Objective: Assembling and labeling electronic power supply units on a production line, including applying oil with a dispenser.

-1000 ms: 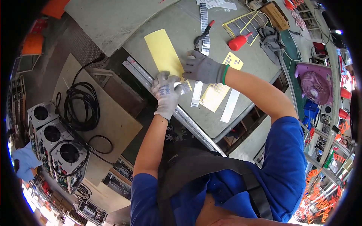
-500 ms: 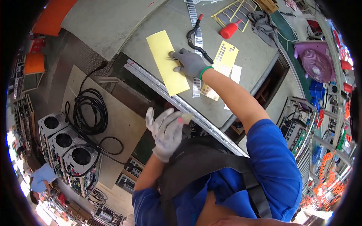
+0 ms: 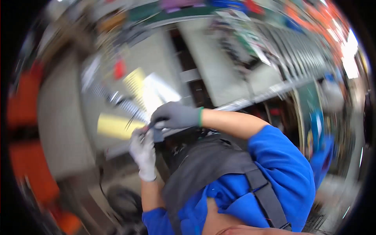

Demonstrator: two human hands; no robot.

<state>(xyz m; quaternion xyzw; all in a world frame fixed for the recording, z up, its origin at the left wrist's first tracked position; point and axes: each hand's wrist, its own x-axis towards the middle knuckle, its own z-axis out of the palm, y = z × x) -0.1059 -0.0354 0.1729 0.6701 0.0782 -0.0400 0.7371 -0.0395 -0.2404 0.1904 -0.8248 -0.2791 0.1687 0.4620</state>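
My left hand (image 3: pixel 143 152), in a white glove, and my right hand (image 3: pixel 176 115), in a grey glove with a green cuff, meet over the near edge of the worktable. Both have their fingers closed, fingertips together. A small blue-grey flat piece (image 3: pixel 158 135) shows beneath the right fingers; blur hides what it is and which hand grips it. Just beyond the left hand lies a plain yellow sheet (image 3: pixel 113 126). A label strip (image 3: pixel 127 105), a dotted yellow sheet (image 3: pixel 135 83) and a white sheet (image 3: pixel 163 88) lie past the right hand.
A red squeeze bottle (image 3: pixel 119 69) stands out farther back on the grey worktable (image 3: pixel 152 51). To the right, beyond a dark gap, are a second grey tabletop (image 3: pixel 211 66) and blurred circuit parts (image 3: pixel 243 47). Orange shapes (image 3: pixel 31 172) line the far left.
My view has swung to the right. My right hand has left the plain yellow sheet and come to my left hand, which held a small pale piece; both now touch.
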